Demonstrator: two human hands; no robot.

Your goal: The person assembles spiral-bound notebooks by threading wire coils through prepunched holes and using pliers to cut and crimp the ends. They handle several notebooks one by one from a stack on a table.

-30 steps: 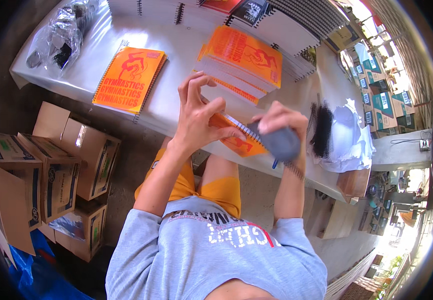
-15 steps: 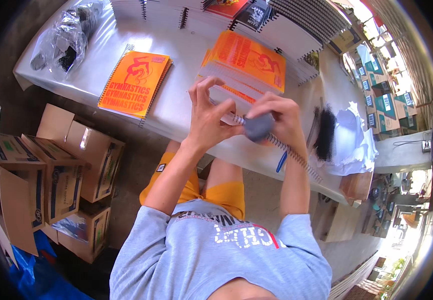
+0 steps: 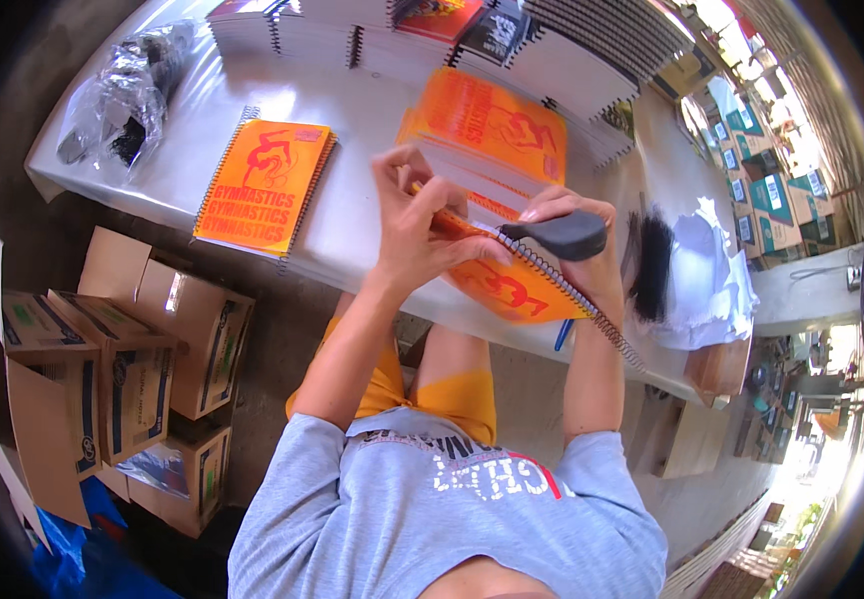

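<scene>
The right hand's grip is wrapped tight around a dark grey tool, now pressed on the orange spiral notebook. The left hand has moved to pinch its edge at 12 o'clock, steadying it. It sits on the white worktop; cardboard boxes stand at 8 o'clock.

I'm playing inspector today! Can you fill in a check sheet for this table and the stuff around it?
Surface: white table, mostly covered at the back.
Job's things: orange spiral notebook held at the table edge; dark grey tool on its coil side.
Clutter: another orange notebook lying flat, an orange stack, bound books in rows, a plastic bag, a blue pen, white papers.
Grippers: left hand grips the notebook; right hand holds the tool.
Cables: nothing seen.
Surroundings: cardboard boxes on the floor at the left.
</scene>
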